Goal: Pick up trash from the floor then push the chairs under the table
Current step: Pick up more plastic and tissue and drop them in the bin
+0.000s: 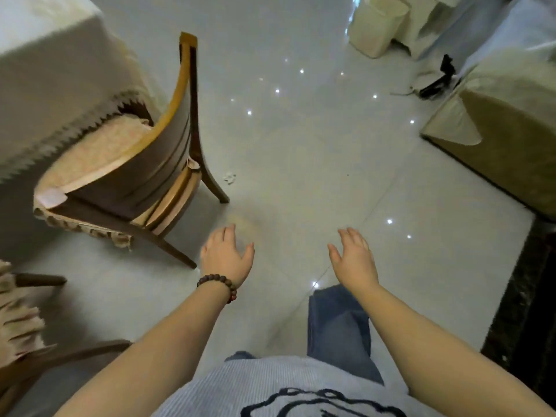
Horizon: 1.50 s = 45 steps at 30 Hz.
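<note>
A wooden chair with a pale cushion stands at the left, its seat partly under the table, which is draped in a white cloth. A small crumpled white scrap of trash lies on the glossy floor just right of the chair's rear leg. My left hand, with a bead bracelet on the wrist, hovers open over the floor below that scrap. Level with it to the right, my right hand hangs open too. Neither hand holds anything.
A second chair shows at the lower left edge. Cloth-covered furniture stands at the right and another covered piece at the top. A dark object lies on the floor near them. A dark strip borders the lower right.
</note>
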Available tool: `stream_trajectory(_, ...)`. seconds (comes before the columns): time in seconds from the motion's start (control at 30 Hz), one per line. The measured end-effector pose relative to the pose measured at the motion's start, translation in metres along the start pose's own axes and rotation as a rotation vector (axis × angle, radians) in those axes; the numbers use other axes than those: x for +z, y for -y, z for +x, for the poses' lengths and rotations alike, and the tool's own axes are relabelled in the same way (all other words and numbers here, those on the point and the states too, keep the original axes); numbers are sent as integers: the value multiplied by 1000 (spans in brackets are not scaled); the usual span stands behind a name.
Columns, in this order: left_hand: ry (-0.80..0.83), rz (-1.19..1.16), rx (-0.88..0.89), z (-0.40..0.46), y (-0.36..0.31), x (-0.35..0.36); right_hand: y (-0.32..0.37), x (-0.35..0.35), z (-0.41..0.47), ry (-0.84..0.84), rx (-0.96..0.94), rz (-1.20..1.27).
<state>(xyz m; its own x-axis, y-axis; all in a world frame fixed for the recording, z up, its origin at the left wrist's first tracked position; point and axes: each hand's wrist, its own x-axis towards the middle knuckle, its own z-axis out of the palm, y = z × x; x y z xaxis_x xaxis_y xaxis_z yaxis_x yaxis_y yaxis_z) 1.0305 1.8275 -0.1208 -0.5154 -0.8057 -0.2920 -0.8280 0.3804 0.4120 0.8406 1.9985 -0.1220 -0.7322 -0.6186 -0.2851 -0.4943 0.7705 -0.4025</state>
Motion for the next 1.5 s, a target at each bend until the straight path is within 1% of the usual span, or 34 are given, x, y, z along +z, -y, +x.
stream_trajectory(0.13,-74,-79,-173,51,-49,20,-14,-26,105,103,-153,-44)
stream_trajectory(0.2,-125,-133,-297,72,-81,27,-21,-44,157,180,-248,-91)
stream_trajectory(0.33,-230,-251,-517,92,-136,39,-25,-78,243,285,-447,-182)
stream_trajectory(0.43,-277,-301,-666,99,-162,46,-17,-89,294,337,-559,-221)
stream_trajectory(0.53,-319,-330,-818,108,-172,53,2,-86,333,400,-658,-264)
stream_trajectory(0.67,-359,-361,-938,125,-173,66,33,-69,373,474,-791,-325)
stream_trajectory(0.8,-384,-405,-1052,161,-164,78,68,-43,411,512,-892,-374)
stream_trajectory(1.0,-318,-460,-1214,201,-153,93,106,-16,456,574,-953,-462)
stream_trajectory(1.2,-365,-479,-1323,229,-146,118,134,16,494,641,-1080,-538)
stream_trajectory(1.33,-426,-484,-1421,257,-127,160,137,60,530,661,-1207,-603)
stream_trajectory(1.4,-457,-511,-1469,277,-111,193,132,94,555,661,-1295,-649)
stream_trajectory(1.5,-538,-576,-1543,310,-78,250,123,154,596,652,-1372,-692)
